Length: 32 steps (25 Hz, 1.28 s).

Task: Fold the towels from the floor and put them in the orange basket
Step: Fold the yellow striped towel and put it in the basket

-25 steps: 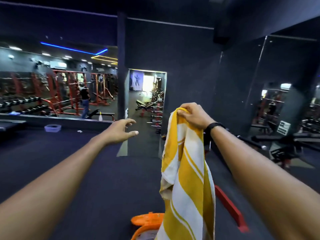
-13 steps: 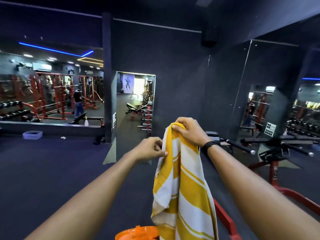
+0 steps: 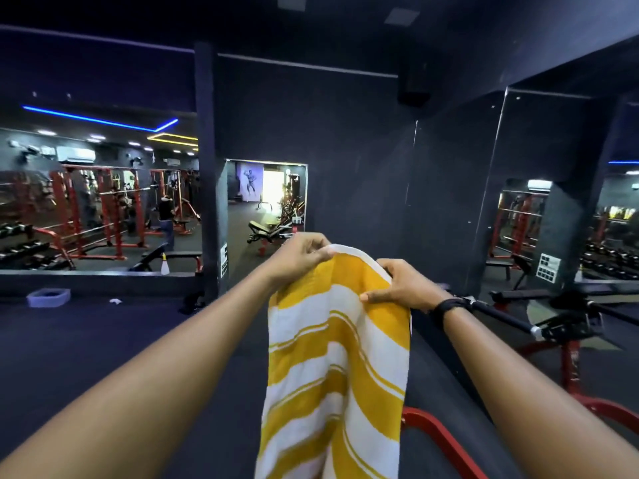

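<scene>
A yellow and white striped towel [image 3: 339,357] hangs in front of me, its lower end running off the bottom of the view. My left hand [image 3: 301,257] pinches the towel's top edge at the left. My right hand [image 3: 403,288], with a black band on the wrist, grips the top edge at the right, a little lower. The top hem curves between the two hands. The orange basket is not in view.
A red machine frame [image 3: 446,440] and a black barbell [image 3: 501,316] stand to my right on the dark floor [image 3: 103,340]. Mirrors with red racks [image 3: 110,209] line the left wall. A pale tub [image 3: 48,297] sits far left by the wall.
My left hand reached in, took the towel's top edge, and the two hands drew apart, spreading the top. The view tilted up, so the orange basket dropped out of sight.
</scene>
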Each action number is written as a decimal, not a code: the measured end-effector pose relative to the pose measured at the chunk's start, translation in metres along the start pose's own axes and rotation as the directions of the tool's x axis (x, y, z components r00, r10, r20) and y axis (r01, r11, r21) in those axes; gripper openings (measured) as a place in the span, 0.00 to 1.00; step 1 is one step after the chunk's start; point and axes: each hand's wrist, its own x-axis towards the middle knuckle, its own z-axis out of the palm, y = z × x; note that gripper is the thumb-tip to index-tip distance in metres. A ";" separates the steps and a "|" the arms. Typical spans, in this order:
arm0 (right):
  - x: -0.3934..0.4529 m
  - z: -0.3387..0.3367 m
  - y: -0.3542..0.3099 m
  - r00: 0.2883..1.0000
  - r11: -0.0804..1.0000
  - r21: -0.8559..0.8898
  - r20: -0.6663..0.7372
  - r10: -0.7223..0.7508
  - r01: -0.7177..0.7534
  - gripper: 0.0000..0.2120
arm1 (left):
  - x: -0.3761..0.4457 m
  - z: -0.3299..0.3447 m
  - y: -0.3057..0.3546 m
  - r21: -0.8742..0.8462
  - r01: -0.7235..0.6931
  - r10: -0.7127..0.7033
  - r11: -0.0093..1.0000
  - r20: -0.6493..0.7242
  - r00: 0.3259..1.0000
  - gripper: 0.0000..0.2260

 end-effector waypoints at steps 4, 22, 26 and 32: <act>0.025 0.024 -0.027 0.986 0.952 0.289 0.097 -0.137 0.104 0.07 | 0.022 0.010 0.004 0.166 -0.073 0.056 0.983 0.107 0.993 0.06; 0.090 0.047 -0.021 0.967 0.953 0.186 0.050 -0.251 0.238 0.08 | -0.014 0.005 -0.053 0.132 0.118 -0.064 0.984 -0.360 0.931 0.03; 0.100 0.038 -0.024 0.957 0.957 0.134 -0.173 -0.233 0.258 0.09 | -0.032 0.019 -0.081 0.246 0.320 -0.209 0.915 -0.391 0.896 0.06; 0.093 0.022 -0.010 0.923 0.969 0.084 -0.332 -0.194 0.233 0.05 | -0.031 0.017 -0.102 0.102 0.364 -0.281 0.926 -0.457 0.844 0.15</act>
